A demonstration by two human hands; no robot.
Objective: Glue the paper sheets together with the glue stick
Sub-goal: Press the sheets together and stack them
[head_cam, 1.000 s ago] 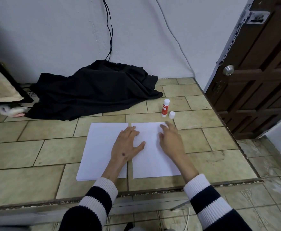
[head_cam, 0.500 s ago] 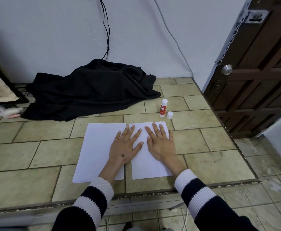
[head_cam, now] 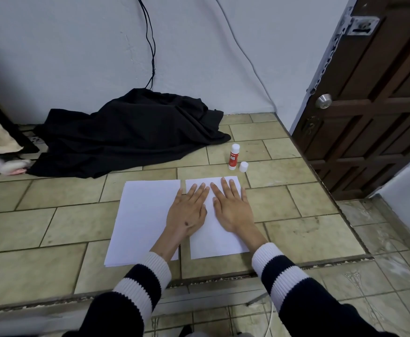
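Two white paper lots lie side by side on the tiled surface: a stack of sheets (head_cam: 140,220) on the left and a sheet (head_cam: 213,242) on the right. My left hand (head_cam: 188,212) lies flat with straight fingers across the gap, its fingertips on the right sheet. My right hand (head_cam: 232,207) presses flat on the right sheet beside it. The red-and-white glue stick (head_cam: 233,157) stands upright, uncapped, beyond the sheet's far edge, with its white cap (head_cam: 243,166) beside it.
A black cloth (head_cam: 128,135) is heaped against the wall at the back left, cables hanging above it. A brown door (head_cam: 374,98) stands to the right. The tiled surface ends in a front edge (head_cam: 223,279) near my sleeves, with lower floor tiles beyond.
My right hand moved from the sheet's far right corner to its middle and flattened out beside the left hand. The left hand stayed nearly in place.
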